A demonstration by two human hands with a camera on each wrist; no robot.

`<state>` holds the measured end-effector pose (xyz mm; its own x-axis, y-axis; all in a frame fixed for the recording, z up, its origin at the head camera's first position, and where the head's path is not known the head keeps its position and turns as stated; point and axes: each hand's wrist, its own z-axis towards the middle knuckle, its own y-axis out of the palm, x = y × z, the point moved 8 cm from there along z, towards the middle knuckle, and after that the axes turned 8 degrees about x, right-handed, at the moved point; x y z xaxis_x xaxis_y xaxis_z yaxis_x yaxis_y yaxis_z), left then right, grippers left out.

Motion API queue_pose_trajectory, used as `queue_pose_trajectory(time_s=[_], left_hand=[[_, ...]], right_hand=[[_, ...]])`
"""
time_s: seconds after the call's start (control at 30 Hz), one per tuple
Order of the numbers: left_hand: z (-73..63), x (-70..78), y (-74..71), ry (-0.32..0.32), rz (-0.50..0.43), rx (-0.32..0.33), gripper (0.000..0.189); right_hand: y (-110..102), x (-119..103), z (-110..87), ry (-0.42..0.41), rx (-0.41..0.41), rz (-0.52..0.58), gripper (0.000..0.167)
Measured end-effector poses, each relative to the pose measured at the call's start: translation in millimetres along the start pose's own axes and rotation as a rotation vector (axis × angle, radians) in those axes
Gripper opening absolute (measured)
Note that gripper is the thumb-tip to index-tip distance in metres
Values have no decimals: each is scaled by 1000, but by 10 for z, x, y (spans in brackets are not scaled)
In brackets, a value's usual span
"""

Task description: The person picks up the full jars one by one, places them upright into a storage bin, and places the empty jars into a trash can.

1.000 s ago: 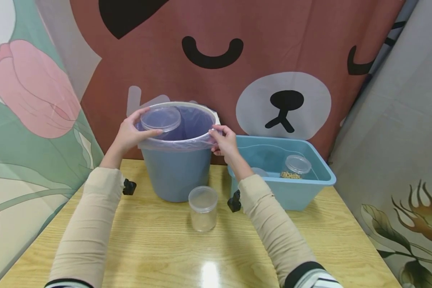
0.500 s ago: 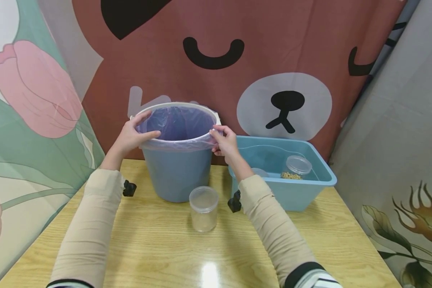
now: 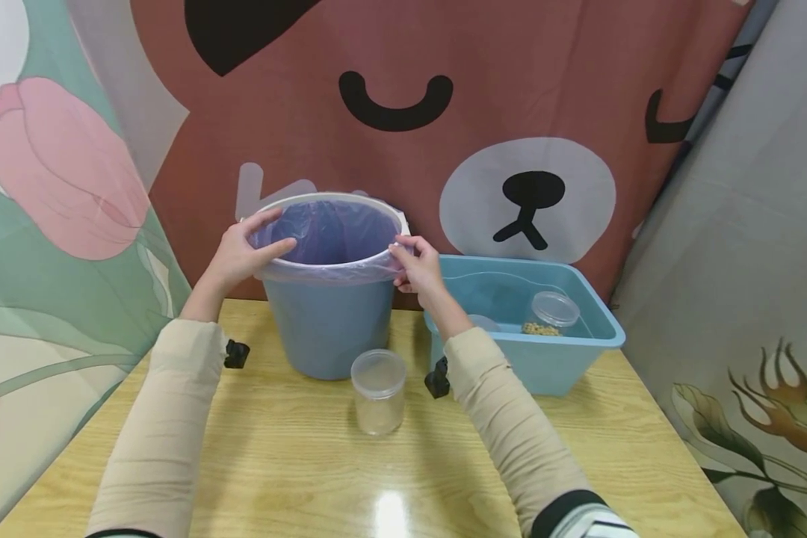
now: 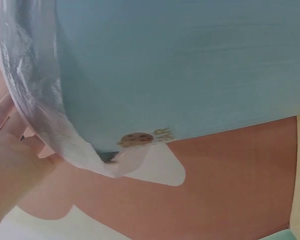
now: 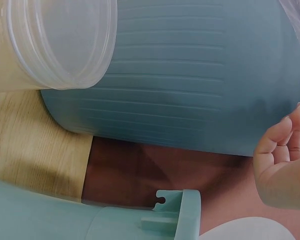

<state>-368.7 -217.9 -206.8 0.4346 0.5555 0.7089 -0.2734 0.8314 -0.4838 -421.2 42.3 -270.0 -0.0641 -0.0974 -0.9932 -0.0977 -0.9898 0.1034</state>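
A blue-grey trash bin [image 3: 329,321] stands at the back of the table, lined with a thin purple-tinted bag [image 3: 332,275] folded over its white rim ring [image 3: 323,196]. My left hand [image 3: 237,254] is spread at the left side of the opening, fingers and thumb apart with nothing between them. On the right side, my right hand [image 3: 420,269] pinches the rim and bag edge between thumb and fingers. The bin's bottom is hidden from view. In front of the bin a clear lidded jar [image 3: 379,400] stands upright, seemingly holding nothing.
Right of the bin sits a light blue tub [image 3: 545,362]. Inside it is a clear lidded jar [image 3: 554,310] with yellowish kernels at its bottom, and another lid [image 3: 484,322] shows partly. Patterned cloths [image 3: 511,90] hang behind and at both sides of the wooden table [image 3: 296,463].
A second clear jar, held by my left hand in the bin's mouth a second ago, has been let go and is out of sight. My right hand has stayed on the rim.
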Motion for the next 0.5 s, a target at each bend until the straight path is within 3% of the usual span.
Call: queue_pose_trajectory(time_s=[0.23,0.5], left_hand=[[-46,154,43,62,49,-7,66],[-143,323,60,169,42,47,62]], right_hand=[[-9,2,14,-14,7,-6,33],[8,-12,-10,-23,-7,-21,37]])
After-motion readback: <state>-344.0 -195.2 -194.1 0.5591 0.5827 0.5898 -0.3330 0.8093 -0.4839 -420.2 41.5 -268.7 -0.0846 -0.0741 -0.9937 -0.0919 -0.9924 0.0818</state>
